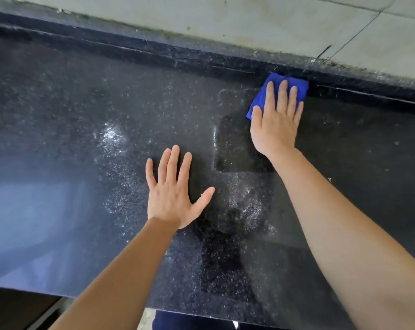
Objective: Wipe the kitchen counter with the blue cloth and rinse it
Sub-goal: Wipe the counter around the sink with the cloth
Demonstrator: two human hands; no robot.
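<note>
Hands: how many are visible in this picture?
2. The left hand is spread open over the dark counter; the right hand presses the blue cloth near the counter's back edge.

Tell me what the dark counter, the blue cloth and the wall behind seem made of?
The counter looks like polished black granite or similar stone: speckled, glossy, reflecting light. The blue cloth under the right hand looks like microfibre or terry: fuzzy, matte nap. The wall seems pale tile, judging by thin joint lines; its finish is dull.
</note>
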